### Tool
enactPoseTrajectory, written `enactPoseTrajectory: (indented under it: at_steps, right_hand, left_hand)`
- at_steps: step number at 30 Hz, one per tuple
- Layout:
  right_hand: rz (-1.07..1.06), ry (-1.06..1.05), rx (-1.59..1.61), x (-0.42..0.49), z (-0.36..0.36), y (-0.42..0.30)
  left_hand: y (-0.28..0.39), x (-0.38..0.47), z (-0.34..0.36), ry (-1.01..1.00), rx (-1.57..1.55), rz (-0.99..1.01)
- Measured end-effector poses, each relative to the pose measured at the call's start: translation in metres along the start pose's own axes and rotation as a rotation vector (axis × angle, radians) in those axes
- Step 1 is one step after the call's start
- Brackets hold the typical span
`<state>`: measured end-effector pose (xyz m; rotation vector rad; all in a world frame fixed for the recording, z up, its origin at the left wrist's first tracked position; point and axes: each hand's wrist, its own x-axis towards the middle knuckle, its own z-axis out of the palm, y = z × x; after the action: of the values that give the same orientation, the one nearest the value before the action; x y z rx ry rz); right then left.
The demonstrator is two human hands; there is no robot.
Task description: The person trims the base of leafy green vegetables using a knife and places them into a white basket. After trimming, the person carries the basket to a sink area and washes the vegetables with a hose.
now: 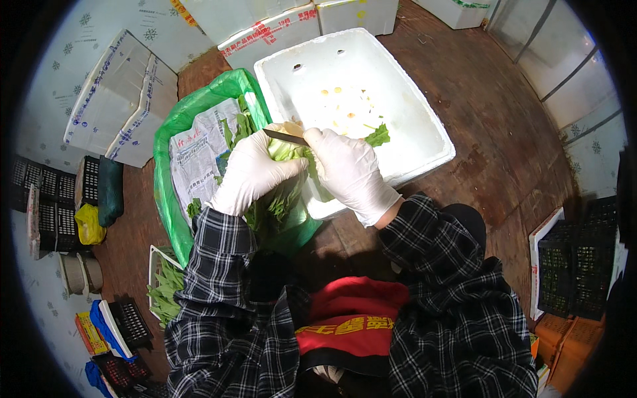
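A head of leafy green vegetable (284, 149) is in my left hand (259, 166), its pale base turned up and its dark leaves hanging below my wrist. My right hand (346, 166) grips a knife, and the dark blade (286, 137) lies across the pale base. Both hands wear white gloves. Beneath them a white foam box (413, 119) stands tilted to my view, holding small yellowish trimmings and a loose green leaf (379, 135). Against its left side is a container lined with a green plastic bag (166, 199), with printed newspaper (196, 154) and leafy greens inside.
Foam boxes (278, 37) line the far side, and another foam box (114, 99) leans at the left wall. A white crate of greens (166, 288) stands by my left arm. Black plastic crates (577, 258) are at the right. The wooden floor (487, 119) is brown.
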<state>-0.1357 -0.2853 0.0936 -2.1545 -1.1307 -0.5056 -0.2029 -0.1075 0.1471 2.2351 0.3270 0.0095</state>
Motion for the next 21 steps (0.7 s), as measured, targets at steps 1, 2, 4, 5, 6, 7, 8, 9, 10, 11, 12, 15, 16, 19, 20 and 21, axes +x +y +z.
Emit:
enactPoseTrajectory:
  at_steps: [1,2,4,5,6,7,8,9,10,11,12,15,16,19,20,21]
  right_hand:
    - [0.009,-0.014,-0.004,-0.001,0.0,0.0]
    - [0.018,-0.028,-0.007,-0.001,-0.001,0.0]
    - [0.03,-0.034,-0.002,0.001,-0.001,-0.002]
    - [0.035,-0.026,0.003,0.001,0.0,-0.002]
    - [0.039,-0.017,0.005,0.001,0.001,-0.001]
    - [0.038,0.006,0.023,0.0,0.003,-0.001]
    - [0.037,0.029,0.04,0.0,0.006,-0.001]
    - [0.036,0.052,0.058,0.0,0.007,-0.002]
    - [0.041,0.042,0.055,0.0,0.006,-0.002]
    - [0.046,0.033,0.053,0.001,0.005,-0.003]
    - [0.048,0.024,0.052,0.002,0.005,-0.004]
    - [0.038,0.042,0.024,0.002,0.005,-0.005]
    - [0.072,0.016,0.001,0.0,0.01,0.0]
    - [0.329,-0.399,-0.112,0.012,0.005,0.028]
    - [0.525,-0.432,-0.012,0.016,0.002,0.045]
    - [0.717,-0.463,0.101,0.023,-0.002,0.046]
  left_hand:
    - [-0.004,0.004,0.002,-0.004,-0.015,-0.016]
    - [-0.006,0.006,0.003,-0.008,-0.029,-0.033]
    - [-0.002,0.006,0.003,-0.001,-0.065,-0.044]
    - [-0.001,0.005,0.002,0.003,-0.083,-0.05]
    - [-0.003,0.006,0.002,-0.004,-0.101,-0.04]
    - [-0.007,0.006,0.003,-0.011,-0.12,-0.03]
    - [-0.01,0.007,0.003,-0.018,-0.138,-0.019]
    - [-0.008,0.005,0.003,-0.016,-0.162,-0.018]
    - [-0.005,0.003,0.003,-0.014,-0.187,-0.017]
    - [-0.002,0.001,0.004,-0.012,-0.212,-0.016]
    - [-0.001,0.0,0.003,-0.007,-0.215,-0.016]
    - [0.001,-0.002,0.002,0.002,-0.227,0.002]
    - [0.001,-0.002,0.002,0.001,-0.233,0.021]
    - [0.008,-0.012,-0.009,0.009,-0.263,0.029]
    - [0.011,-0.014,-0.012,0.004,-0.283,0.032]
    - [0.011,-0.014,-0.014,0.0,-0.265,0.034]
